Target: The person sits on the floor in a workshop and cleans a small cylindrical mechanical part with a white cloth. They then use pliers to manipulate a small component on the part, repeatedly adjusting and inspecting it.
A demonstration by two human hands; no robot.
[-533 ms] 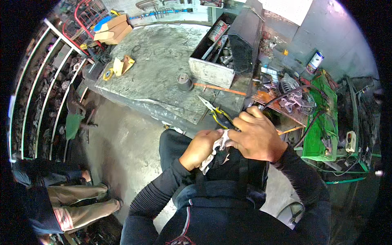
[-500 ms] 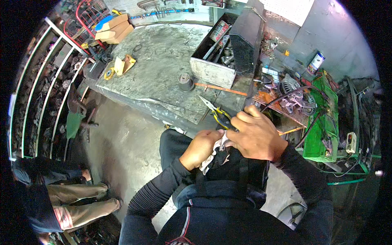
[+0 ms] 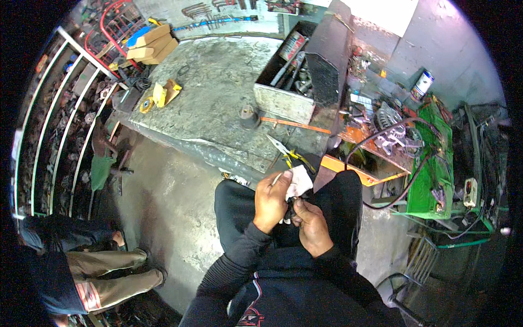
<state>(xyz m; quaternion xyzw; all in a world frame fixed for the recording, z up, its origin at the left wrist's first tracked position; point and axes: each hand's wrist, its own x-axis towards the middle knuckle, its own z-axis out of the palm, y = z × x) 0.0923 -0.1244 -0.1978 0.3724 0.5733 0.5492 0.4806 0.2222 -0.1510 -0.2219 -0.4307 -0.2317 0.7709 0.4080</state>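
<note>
My left hand (image 3: pixel 270 203) is closed around a white rag (image 3: pixel 298 181) over my lap. Just below it to the right, my right hand (image 3: pixel 312 229) pinches a dark, soiled bunch (image 3: pixel 290 206) hanging from the rag; whether this is cloth or a small part inside it, I cannot tell. Yellow-handled pliers (image 3: pixel 282 146) lie at the bench's front edge beyond my hands, partly hidden by the rag. A dark round cup-like piece (image 3: pixel 248 117) stands behind the pliers, near an orange strip (image 3: pixel 294 124).
The bench (image 3: pixel 196 82) holds a metal toolbox (image 3: pixel 280 101), a yellow tape roll (image 3: pixel 146 104) and cardboard pieces. At right are an alternator (image 3: pixel 389 128), a green crate (image 3: pixel 441 182) and looping cables. White racks (image 3: pixel 46 120) of parts and two co-workers' legs (image 3: pixel 109 278) are at left.
My right hand has dropped lower and turned toward my body. My left hand has shifted slightly right and turned upright, lifting the white rag higher. More of the orange tray now shows.
</note>
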